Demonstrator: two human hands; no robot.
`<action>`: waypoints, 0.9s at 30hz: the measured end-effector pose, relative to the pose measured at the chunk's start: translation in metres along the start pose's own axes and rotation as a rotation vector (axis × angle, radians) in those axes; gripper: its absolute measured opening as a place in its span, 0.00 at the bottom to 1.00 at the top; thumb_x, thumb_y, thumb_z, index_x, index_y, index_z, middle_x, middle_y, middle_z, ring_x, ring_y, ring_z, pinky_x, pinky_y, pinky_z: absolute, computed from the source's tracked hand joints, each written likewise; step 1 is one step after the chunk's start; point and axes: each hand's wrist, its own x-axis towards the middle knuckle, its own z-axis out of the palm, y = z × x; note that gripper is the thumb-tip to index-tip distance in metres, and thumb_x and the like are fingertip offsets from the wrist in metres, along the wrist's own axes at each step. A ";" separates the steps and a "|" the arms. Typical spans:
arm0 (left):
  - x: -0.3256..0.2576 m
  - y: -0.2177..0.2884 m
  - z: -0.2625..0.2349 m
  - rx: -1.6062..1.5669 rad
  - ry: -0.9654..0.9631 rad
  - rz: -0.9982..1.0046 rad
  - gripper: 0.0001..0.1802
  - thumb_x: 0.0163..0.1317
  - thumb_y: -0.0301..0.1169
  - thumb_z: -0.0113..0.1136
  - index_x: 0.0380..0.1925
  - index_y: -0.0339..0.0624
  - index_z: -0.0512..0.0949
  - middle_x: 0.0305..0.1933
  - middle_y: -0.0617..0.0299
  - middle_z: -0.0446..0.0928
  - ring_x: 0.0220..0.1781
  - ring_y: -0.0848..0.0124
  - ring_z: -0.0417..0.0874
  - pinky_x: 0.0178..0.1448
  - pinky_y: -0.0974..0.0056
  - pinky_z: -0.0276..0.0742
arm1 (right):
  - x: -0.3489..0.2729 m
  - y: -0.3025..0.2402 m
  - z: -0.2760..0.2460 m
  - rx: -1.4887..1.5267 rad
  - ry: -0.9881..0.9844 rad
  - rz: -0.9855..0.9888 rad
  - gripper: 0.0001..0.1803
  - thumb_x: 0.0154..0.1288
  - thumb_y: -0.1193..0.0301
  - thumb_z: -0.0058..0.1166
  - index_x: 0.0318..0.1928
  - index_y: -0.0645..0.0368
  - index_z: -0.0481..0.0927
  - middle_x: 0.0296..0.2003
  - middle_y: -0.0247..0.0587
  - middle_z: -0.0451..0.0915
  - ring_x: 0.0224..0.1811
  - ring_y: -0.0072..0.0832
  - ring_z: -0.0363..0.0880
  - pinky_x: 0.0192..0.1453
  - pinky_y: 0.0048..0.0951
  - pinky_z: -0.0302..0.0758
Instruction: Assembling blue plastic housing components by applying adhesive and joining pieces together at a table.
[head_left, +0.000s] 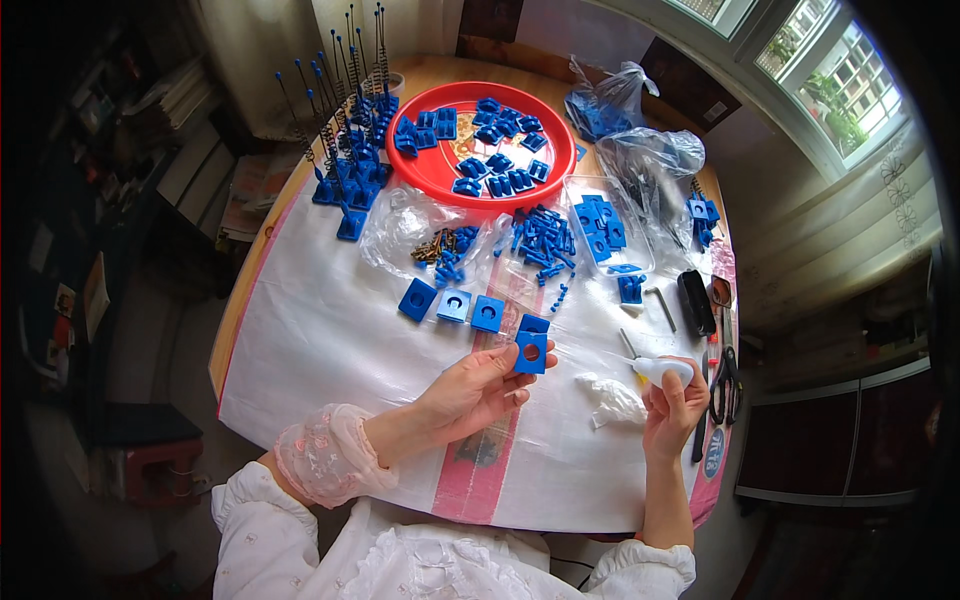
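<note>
My left hand (470, 392) pinches a blue square plate (540, 341) with a round hole, between thumb and fingers. Just beyond it, another blue square piece (535, 323) shows partly hidden. To the left, more blue square pieces (487, 314) with round openings lie in a row on the white sheet. My right hand (668, 408) is closed around a small white squeeze bottle (664, 370), its nozzle pointing left toward the plate but well apart from it. Crumpled white tissue (612, 400) lies between my hands.
A red tray (398, 165) of blue parts stands at the back, beside upright springs with blue-tipped rods (345, 150). Nearer are loose blue pins (543, 240), brass-coloured screws (433, 246) and a clear container (648, 245). Along the right lie a hex key (661, 309), black case (695, 303) and scissors (728, 388).
</note>
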 end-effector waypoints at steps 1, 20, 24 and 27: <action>0.000 0.001 0.000 0.004 0.005 0.002 0.25 0.73 0.41 0.50 0.64 0.38 0.67 0.58 0.60 0.74 0.48 0.78 0.71 0.49 0.71 0.72 | 0.000 0.000 0.000 0.001 0.013 -0.004 0.08 0.62 0.72 0.59 0.37 0.65 0.78 0.22 0.32 0.75 0.17 0.12 0.63 0.20 0.18 0.58; -0.001 0.002 0.001 -0.029 0.006 0.020 0.25 0.71 0.44 0.53 0.61 0.41 0.70 0.56 0.63 0.73 0.50 0.74 0.71 0.54 0.66 0.71 | 0.003 0.002 -0.006 -0.007 0.002 -0.052 0.10 0.66 0.69 0.59 0.40 0.64 0.78 0.16 0.22 0.62 0.15 0.09 0.51 0.20 0.18 0.48; -0.001 0.002 0.002 -0.011 0.007 0.038 0.22 0.71 0.43 0.53 0.58 0.41 0.71 0.55 0.63 0.73 0.50 0.74 0.71 0.54 0.66 0.71 | 0.004 0.003 -0.006 -0.013 0.001 -0.049 0.10 0.66 0.69 0.59 0.40 0.64 0.78 0.16 0.22 0.62 0.15 0.09 0.51 0.20 0.18 0.48; -0.001 0.002 0.003 -0.002 0.023 0.047 0.21 0.71 0.44 0.53 0.56 0.41 0.72 0.55 0.62 0.73 0.50 0.74 0.71 0.54 0.66 0.71 | 0.004 0.002 -0.004 -0.016 0.005 -0.049 0.10 0.65 0.69 0.60 0.40 0.64 0.78 0.16 0.22 0.62 0.15 0.09 0.52 0.19 0.18 0.48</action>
